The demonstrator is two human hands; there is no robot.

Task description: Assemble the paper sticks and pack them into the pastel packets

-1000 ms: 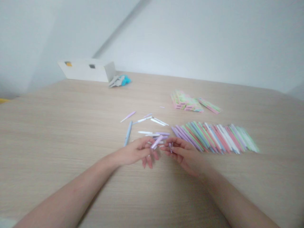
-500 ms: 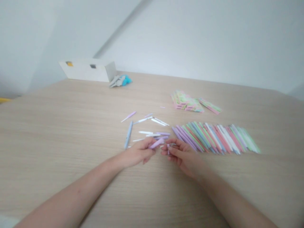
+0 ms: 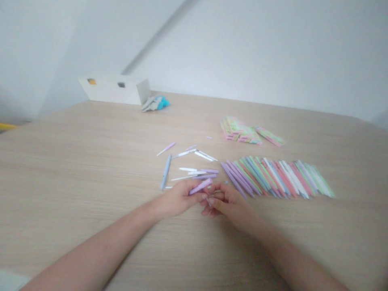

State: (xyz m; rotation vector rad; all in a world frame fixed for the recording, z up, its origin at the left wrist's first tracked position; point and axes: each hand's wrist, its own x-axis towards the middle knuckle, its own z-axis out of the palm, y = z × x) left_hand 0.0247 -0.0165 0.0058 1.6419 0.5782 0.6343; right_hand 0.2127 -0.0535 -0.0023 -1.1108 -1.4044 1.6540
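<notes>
On the pale wood tabletop (image 3: pixel 91 169), the left hand (image 3: pixel 178 199) pinches a lilac plastic stick (image 3: pixel 200 186) between its fingertips, while the right hand (image 3: pixel 226 202) curls closed just beside it, whatever it holds too small to tell.

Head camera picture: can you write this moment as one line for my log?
left hand: holds lilac plastic stick | right hand: fingers curled, hold unclear | beside: fanned pastel sticks
</notes>
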